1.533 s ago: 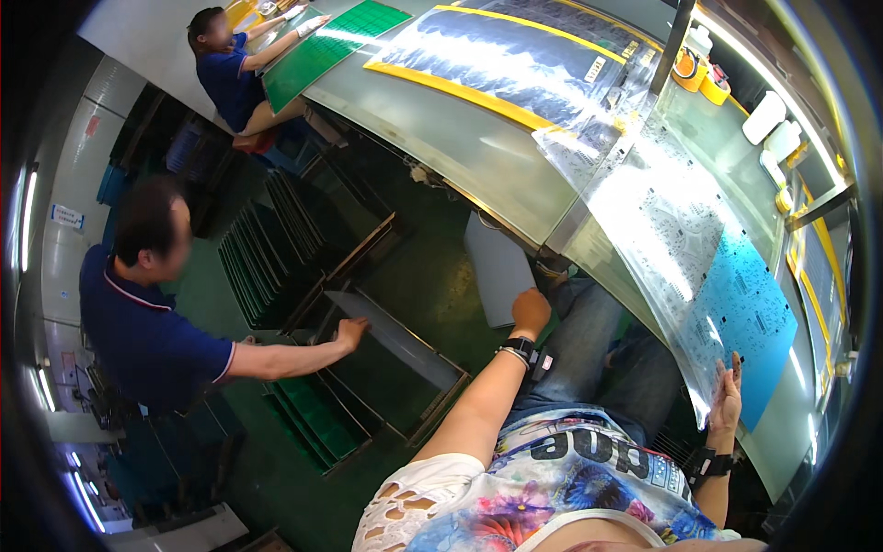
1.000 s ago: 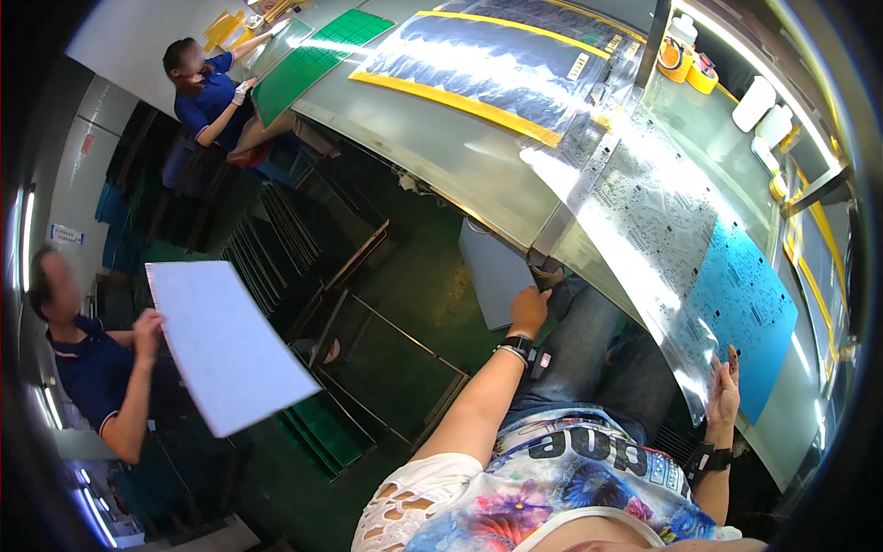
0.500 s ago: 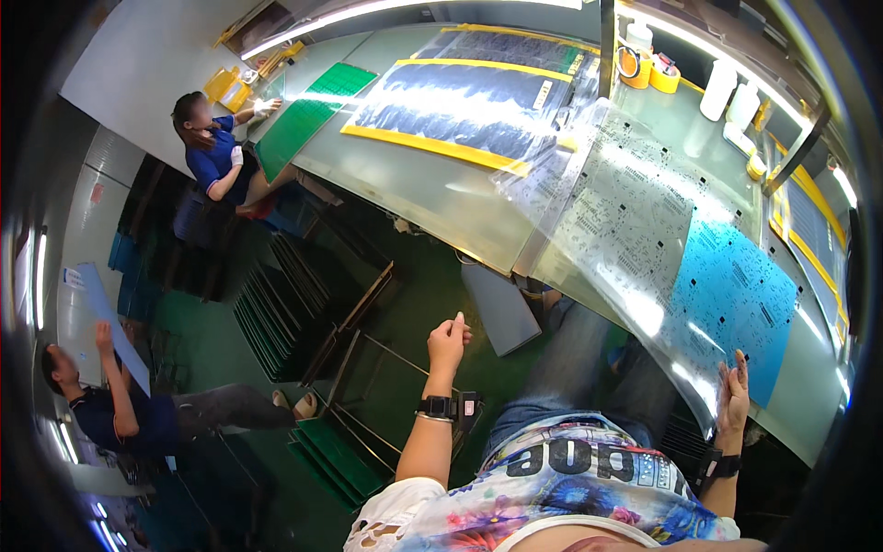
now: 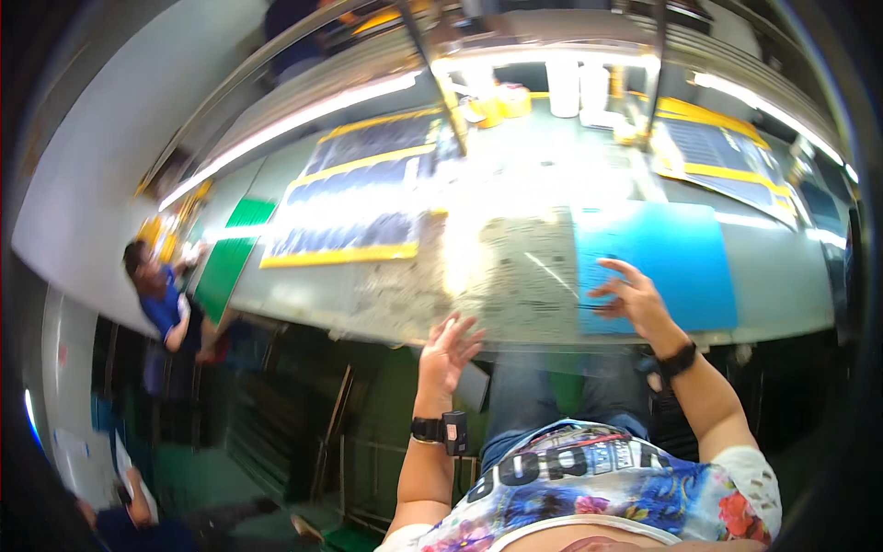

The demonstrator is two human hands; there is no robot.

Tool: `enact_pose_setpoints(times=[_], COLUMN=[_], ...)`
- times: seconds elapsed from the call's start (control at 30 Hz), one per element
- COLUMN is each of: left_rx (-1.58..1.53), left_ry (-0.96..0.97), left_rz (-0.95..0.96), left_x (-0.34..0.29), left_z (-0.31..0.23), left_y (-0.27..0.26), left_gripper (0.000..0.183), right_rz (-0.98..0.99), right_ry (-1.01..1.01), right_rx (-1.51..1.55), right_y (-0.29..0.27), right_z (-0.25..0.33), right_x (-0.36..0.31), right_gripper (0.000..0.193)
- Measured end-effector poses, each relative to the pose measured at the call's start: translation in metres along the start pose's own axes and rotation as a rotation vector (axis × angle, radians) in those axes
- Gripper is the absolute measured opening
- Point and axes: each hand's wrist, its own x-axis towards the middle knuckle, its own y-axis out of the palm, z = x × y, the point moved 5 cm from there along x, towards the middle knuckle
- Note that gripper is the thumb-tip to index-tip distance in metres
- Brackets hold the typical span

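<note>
now left hand (image 4: 448, 348) lifts open-fingered; right hand (image 4: 635, 302) flat on blue sheet (image 4: 676, 258).

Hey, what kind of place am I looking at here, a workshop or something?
Most likely a factory or print workshop: a long grey worktable under strip lighting carries a blue sheet and yellow-edged dark panels, and another worker in blue stands at the table's far end.

Right hand (image 4: 635, 304): on the sheet (image 4: 681, 258), right of the printed film (image 4: 529, 276).
Left hand (image 4: 448, 348): at the worktable (image 4: 313, 294) front edge.
</note>
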Motion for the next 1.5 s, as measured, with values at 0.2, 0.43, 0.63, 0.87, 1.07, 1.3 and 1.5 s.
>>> enact_pose_setpoints(times=[0.2,0.43,0.63,0.87,1.07,1.3,1.5], left_rx=[0.122,0.223,0.281,0.284,0.273,0.170,0.151], left_ry=[-0.005,-0.035,-0.032,-0.011,0.022,0.053,0.119], left_rz=[-0.148,-0.207,-0.279,-0.324,-0.335,-0.451,-0.436], left_x=[0.051,0.056,0.053,0.043,0.040,0.045,0.032], left_z=[0.001,-0.012,-0.012,-0.016,-0.024,-0.013,-0.018], left_y=[-0.046,-0.063,-0.072,-0.055,-0.047,-0.082,-0.070], left_gripper=[0.032,0.029,0.031,0.044,0.051,0.028,0.033], right_rz=[-0.303,-1.086,-0.947,-0.819,-0.964,-1.353,-0.708], right_ry=[-0.212,-0.178,-0.146,-0.069,-0.018,-0.007,-0.010], right_rx=[-0.524,-0.884,-1.390,-1.602,-1.596,-0.608,0.344], right_y=[-0.080,-0.290,-0.227,-0.212,-0.242,-0.330,-0.304], right_z=[0.008,-0.048,-0.018,-0.046,-0.067,-0.108,-0.104], right_x=[-0.014,-0.160,-0.140,-0.152,-0.203,-0.276,-0.238], right_gripper=[0.031,0.028,0.041,0.044,0.042,0.041,0.029])
